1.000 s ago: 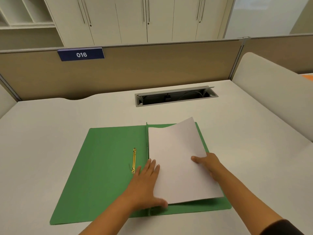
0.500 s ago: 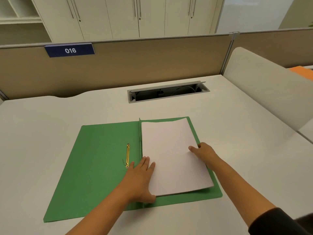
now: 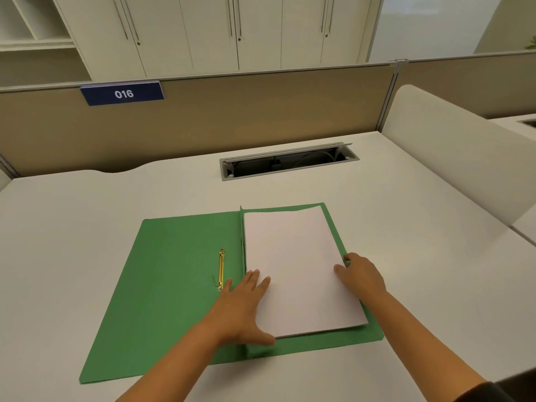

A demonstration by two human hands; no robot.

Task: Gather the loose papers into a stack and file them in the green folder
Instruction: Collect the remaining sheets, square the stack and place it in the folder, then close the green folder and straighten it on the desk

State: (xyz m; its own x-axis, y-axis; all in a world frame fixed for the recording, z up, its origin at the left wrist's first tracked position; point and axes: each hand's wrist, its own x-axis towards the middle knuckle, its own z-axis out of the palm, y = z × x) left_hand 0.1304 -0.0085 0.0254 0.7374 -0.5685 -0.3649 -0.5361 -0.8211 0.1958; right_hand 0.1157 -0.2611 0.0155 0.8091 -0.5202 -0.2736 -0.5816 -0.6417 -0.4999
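A stack of white papers (image 3: pixel 301 271) lies squared on the right leaf of the green folder (image 3: pixel 174 285) — opened flat on the white bench (image 3: pixel 87 213). The left hand (image 3: pixel 246 309) presses flat, fingers spread, on the stack's near-left corner beside the gold fastener (image 3: pixel 221 269). The right hand (image 3: pixel 361 274) rests at the stack's right edge — fingers loosely curled, touching paper and folder.

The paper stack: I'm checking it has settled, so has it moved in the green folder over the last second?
Yes. The paper stack, askew a second ago, now lies parallel beside the folder's spine, inside the right panel.
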